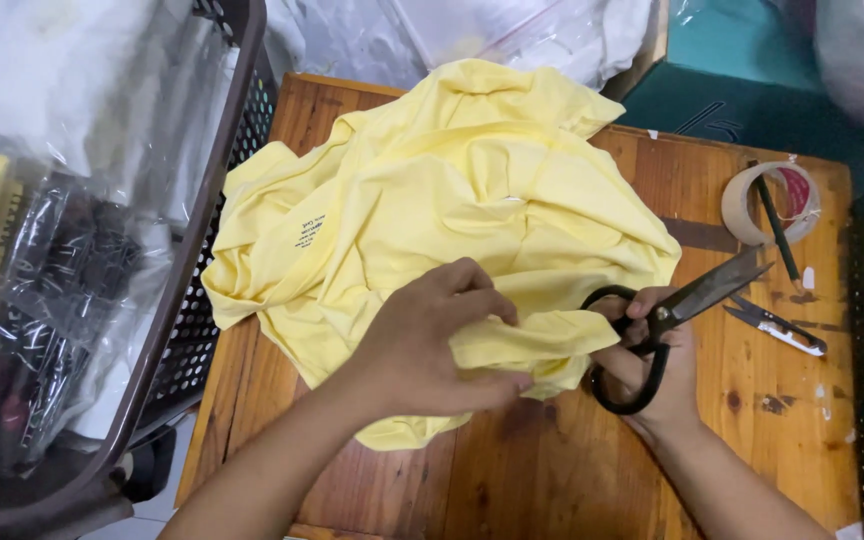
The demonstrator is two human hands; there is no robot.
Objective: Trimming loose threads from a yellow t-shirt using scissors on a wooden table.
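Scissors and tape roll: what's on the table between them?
In the head view, a small pair of thread snips lies on the wooden table between the scissors and the tape roll.

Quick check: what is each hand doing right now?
Left hand: closed, pinching the yellow garment.
Right hand: closed on the black scissors.

soft even indoor light, sharp focus, faint plastic glare.
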